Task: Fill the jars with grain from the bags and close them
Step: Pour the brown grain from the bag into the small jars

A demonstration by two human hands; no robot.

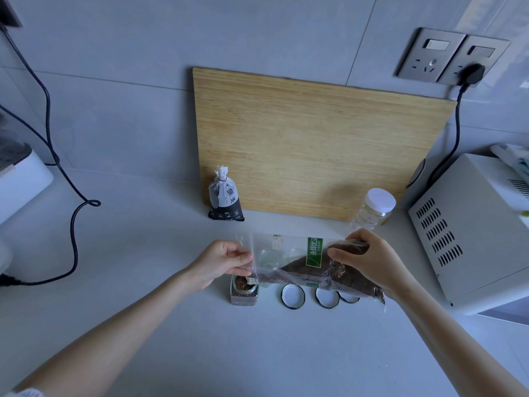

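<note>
A clear plastic bag of reddish-brown grain (pixel 303 267) with a green label hangs sideways over the counter. My left hand (pixel 220 262) pinches its open end, and my right hand (pixel 363 259) grips the full end, held higher. The bag's mouth sits just above a small square glass jar (pixel 244 292), which holds brown grain and has no lid. Three black-rimmed white lids (pixel 293 296) lie in a row to the jar's right, the last partly hidden under the bag. A tied black-and-white grain bag (pixel 226 196) stands behind.
A bamboo cutting board (pixel 315 138) leans on the wall. A clear jar with a white lid (pixel 375 209) stands at its lower right. A white appliance (pixel 469 233) fills the right side. A black cable (pixel 71 224) loops across the counter at left.
</note>
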